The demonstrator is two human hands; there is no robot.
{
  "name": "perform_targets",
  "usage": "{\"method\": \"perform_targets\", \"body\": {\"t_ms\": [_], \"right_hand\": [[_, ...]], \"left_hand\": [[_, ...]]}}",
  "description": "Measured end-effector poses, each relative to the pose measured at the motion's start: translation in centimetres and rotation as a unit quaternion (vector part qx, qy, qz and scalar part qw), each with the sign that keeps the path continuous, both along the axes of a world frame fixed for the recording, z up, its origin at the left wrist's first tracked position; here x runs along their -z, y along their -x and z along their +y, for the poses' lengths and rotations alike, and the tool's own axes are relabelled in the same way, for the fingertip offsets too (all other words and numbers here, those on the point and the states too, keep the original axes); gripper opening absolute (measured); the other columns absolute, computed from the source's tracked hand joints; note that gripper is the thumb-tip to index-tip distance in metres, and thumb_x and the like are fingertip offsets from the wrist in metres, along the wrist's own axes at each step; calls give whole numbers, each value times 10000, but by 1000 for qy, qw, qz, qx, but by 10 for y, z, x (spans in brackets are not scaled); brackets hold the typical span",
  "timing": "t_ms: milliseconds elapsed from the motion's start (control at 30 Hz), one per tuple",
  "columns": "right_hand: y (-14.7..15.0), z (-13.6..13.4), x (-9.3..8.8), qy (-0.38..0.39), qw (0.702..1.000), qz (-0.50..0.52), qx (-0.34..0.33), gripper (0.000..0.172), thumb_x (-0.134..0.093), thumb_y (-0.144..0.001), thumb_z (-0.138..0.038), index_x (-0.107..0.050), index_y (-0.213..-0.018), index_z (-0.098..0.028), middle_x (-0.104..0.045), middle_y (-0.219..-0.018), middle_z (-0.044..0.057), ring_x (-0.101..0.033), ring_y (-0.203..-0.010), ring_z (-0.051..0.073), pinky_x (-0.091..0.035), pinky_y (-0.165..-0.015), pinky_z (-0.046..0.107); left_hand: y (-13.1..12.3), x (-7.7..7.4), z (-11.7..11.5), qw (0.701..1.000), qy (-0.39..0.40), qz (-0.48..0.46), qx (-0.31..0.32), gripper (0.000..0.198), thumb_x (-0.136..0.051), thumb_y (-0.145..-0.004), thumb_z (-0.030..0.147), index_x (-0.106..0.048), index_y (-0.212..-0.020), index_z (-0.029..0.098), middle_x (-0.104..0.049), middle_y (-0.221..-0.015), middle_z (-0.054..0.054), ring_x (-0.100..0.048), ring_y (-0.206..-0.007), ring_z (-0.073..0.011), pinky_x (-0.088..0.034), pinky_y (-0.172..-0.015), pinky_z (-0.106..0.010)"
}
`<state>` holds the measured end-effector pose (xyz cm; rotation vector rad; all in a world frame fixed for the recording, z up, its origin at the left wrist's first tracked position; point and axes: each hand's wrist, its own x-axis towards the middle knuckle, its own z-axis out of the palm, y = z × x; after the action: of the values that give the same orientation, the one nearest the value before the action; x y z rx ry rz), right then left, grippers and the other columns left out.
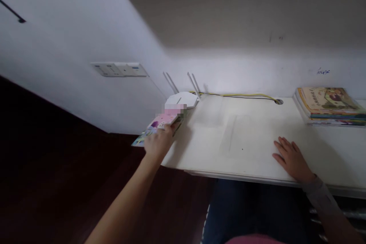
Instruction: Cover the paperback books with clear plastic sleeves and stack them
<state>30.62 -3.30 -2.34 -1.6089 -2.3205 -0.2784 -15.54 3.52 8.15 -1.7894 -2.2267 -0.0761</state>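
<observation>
At the left end of the white desk (211, 148), my left hand (160, 139) grips some thin books (160, 122) with a pink and green illustrated cover. They lie just in front of a white router (183, 99), overlapping the desk's left edge. Part of the cover is blurred out. My right hand (293, 160) rests on the desktop near its front edge, palm down with the fingers spread and nothing in it. Farther back on the right sits a stack of picture books (328, 103).
A yellow and black cable (243, 95) runs along the wall from the router to a round cable hole (278, 101). On the left wall is a socket panel (120, 69). The desk's front edge (243, 177) lies above my legs.
</observation>
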Motion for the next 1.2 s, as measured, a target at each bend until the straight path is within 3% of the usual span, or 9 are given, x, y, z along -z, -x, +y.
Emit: {"method": "perform_targets", "body": {"t_ms": [100,200,367,467,600,800,1033,1100,1200], "right_hand": [[1,0,-2,10,1000,4,0,474,-333,-935,-441,-496,-1287,-169,-471,-1370,163,-412,-1270,296,-323,-993,512],[1,-1,-4,17,1000,-1,2,468,-340,-937,-434,-495,-1285,-162,-471,-1370,162,-405,-1275,294,-317,-998,505],[3,-1,-8,22,1000,-2,10,471,-338,-940,-432,-496,-1278,-145,-467,-1373,167,-404,-1277,286,-310,-1005,501],[3,-1,-9,22,1000,-1,9,469,-339,-939,-430,-495,-1279,-146,-465,-1375,167,-401,-1280,283,-314,-1004,497],[3,-1,-7,16,1000,12,4,460,-341,-938,-429,-482,-1297,-178,-469,-1374,159,-401,-1282,277,-311,-1005,494],[4,0,-5,13,1000,12,6,462,-341,-939,-429,-489,-1292,-171,-460,-1383,157,-392,-1285,279,-298,-1011,495],[5,-2,-10,28,1000,1,12,464,-344,-941,-421,-492,-1287,-149,-453,-1387,158,-387,-1288,276,-284,-1021,481],[6,-2,-11,31,999,0,14,466,-341,-942,-421,-488,-1289,-148,-451,-1389,156,-386,-1288,276,-280,-1023,482],[5,-2,-11,38,999,-2,13,471,-345,-939,-427,-484,-1294,-150,-445,-1394,154,-370,-1298,280,-278,-1026,482]], "left_hand": [[-15,-28,-11,996,-19,83,-12,564,-219,-912,475,-525,-1158,71,-645,-858,-201,-625,-749,-330,-455,-611,-395],[-48,-55,-23,994,-34,102,20,458,-204,-926,306,-470,-1251,125,-653,-871,-148,-616,-729,-290,-443,-609,-371],[-133,-79,-38,984,-46,56,162,494,-264,-874,185,-436,-1336,154,-649,-987,-167,-623,-647,-262,-429,-579,-358],[-178,-73,-42,966,-52,-27,251,487,-334,-853,191,-467,-1320,155,-662,-1008,-162,-638,-646,-231,-434,-568,-316],[-204,-44,-39,947,-58,-165,270,484,-383,-828,206,-504,-1294,160,-696,-948,-125,-642,-655,-202,-459,-592,-284],[-178,0,-24,892,-44,-410,186,468,-386,-805,240,-567,-1224,137,-710,-920,-67,-642,-779,-178,-478,-718,-267],[-153,16,-11,799,-42,-582,143,435,-468,-764,325,-644,-1106,121,-708,-964,-58,-627,-789,-179,-482,-704,-266],[-152,13,-16,809,-65,-570,132,430,-472,-772,327,-644,-1111,126,-711,-968,-58,-632,-780,-175,-484,-695,-260],[-157,-1,-30,865,-142,-466,124,405,-484,-795,323,-640,-1129,156,-718,-967,-53,-651,-770,-171,-487,-693,-254]]}}
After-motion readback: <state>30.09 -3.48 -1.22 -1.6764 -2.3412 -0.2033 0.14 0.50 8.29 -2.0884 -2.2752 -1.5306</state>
